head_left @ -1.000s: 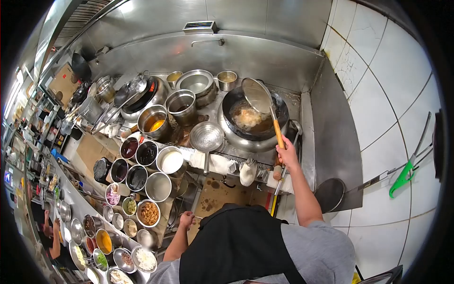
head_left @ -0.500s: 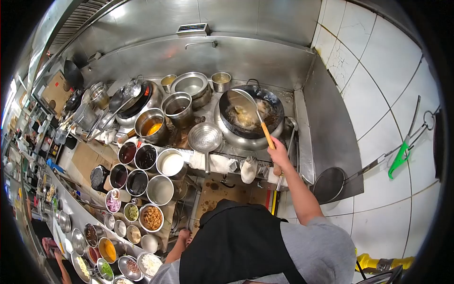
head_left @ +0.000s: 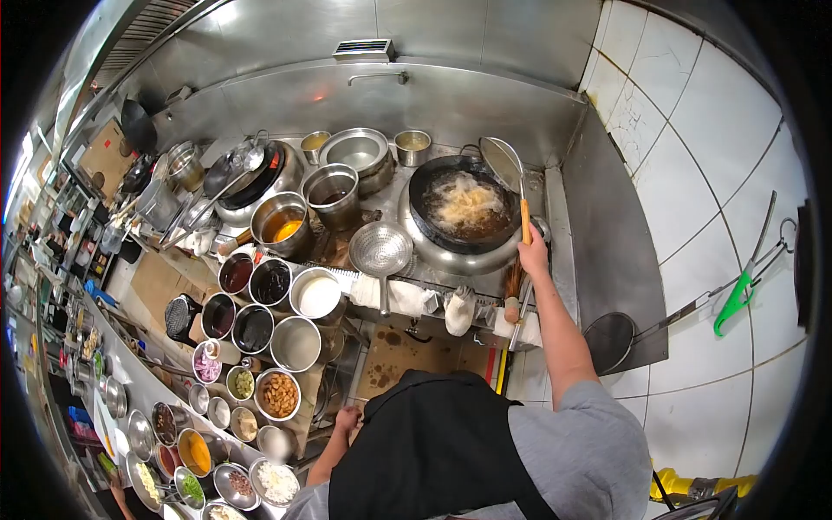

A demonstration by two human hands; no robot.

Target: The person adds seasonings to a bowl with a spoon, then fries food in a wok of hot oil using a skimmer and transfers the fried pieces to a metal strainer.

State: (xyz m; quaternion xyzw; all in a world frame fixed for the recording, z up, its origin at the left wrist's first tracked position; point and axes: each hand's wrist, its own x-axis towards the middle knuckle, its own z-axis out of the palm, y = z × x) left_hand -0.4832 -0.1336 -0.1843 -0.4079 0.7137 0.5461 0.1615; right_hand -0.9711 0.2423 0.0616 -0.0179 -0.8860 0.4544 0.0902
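Observation:
My right hand (head_left: pixel 533 251) is closed round the wooden handle of a mesh strainer (head_left: pixel 500 165), whose round head is over the right rim of a black wok (head_left: pixel 422 227). Pale food (head_left: pixel 468 204) bubbles in the oil inside the wok, apart from the strainer. Down beside my apron, near the edge of the pot-covered stand, is my left hand (head_left: pixel 348 419). Its fingers look curled, but it is too small to tell whether anything is in them.
A perforated ladle (head_left: pixel 381 251) lies left of the wok, near white cloths (head_left: pixel 406 299). Steel pots (head_left: pixel 332 192) and containers of sauces and ingredients (head_left: pixel 277 394) fill the left. Another strainer (head_left: pixel 609 341) hangs at the right wall. A co-worker's arm (head_left: pixel 119 496) shows at the lower left.
The strainer has moved from over the food to the wok's right rim, with my right hand shifting right and up. The food now lies uncovered in the bubbling oil.

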